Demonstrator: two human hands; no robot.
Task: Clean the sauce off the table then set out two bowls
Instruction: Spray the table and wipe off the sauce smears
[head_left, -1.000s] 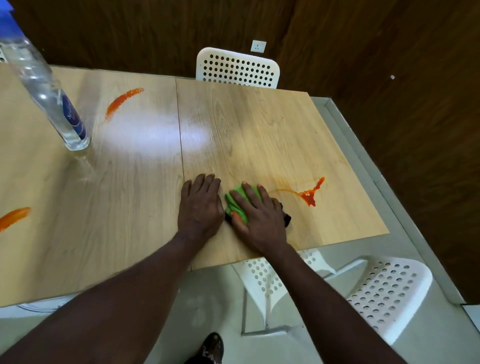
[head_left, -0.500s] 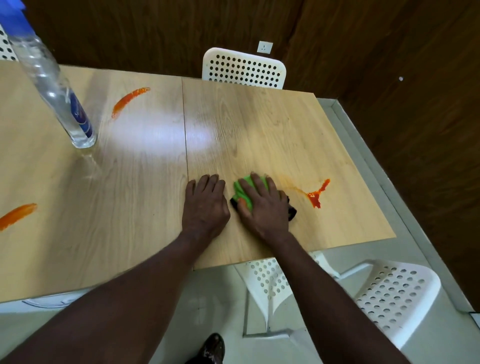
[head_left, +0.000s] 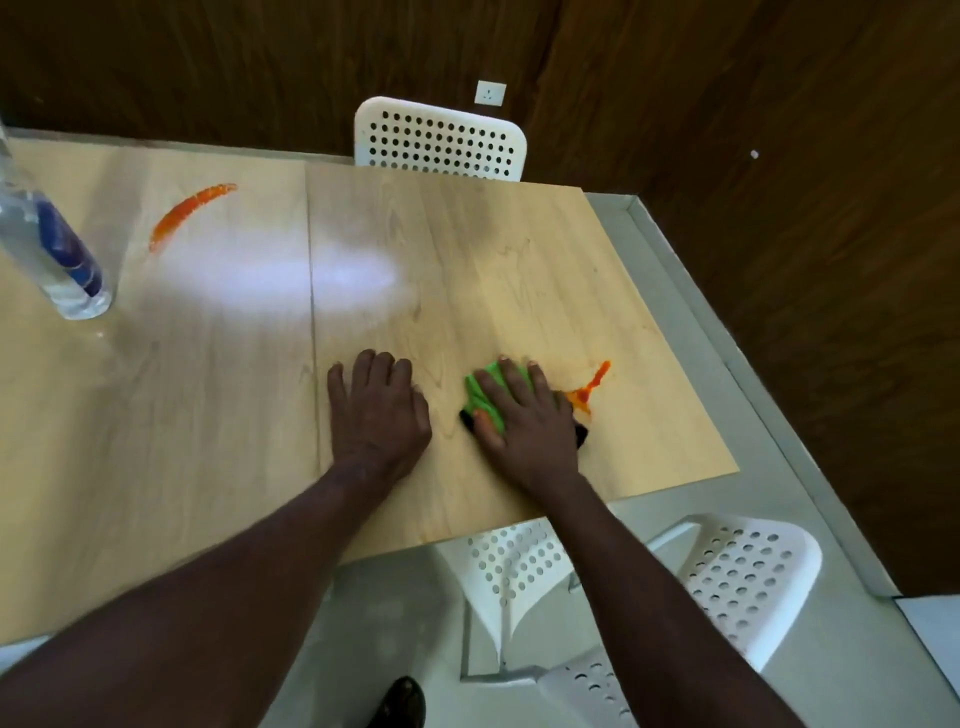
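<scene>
Table (head_left: 493, 270), pale wood grain, two panels meeting at a seam, glare patch across the middle. Dark wood wall behind it.

White perforated chair (head_left: 439, 140) pushed in at the far edge. Second white chair (head_left: 743, 577) off the near right corner, on grey floor.

Clear bottle (head_left: 52, 249) with blue label stands at far left of the table, well apart from both hands.

Left hand (head_left: 376, 413) lies flat, palm down on bare wood just right of the seam, fingers straight and together, holding nothing.

Right hand (head_left: 527, 421) lies flat on a green cloth (head_left: 483, 397), fingers spread and pressing it to the table, not curled round it. Dark edge shows under the cloth at both sides; possibly its underside, hard to tell.

Orange-red sauce smear (head_left: 592, 387) just beside the right hand's outer edge, touching the cloth, near the table's right edge. Second sauce streak (head_left: 189, 213), long and curved, on the left panel near the bottle.

White wall socket (head_left: 490, 93) above the far chair.
</scene>
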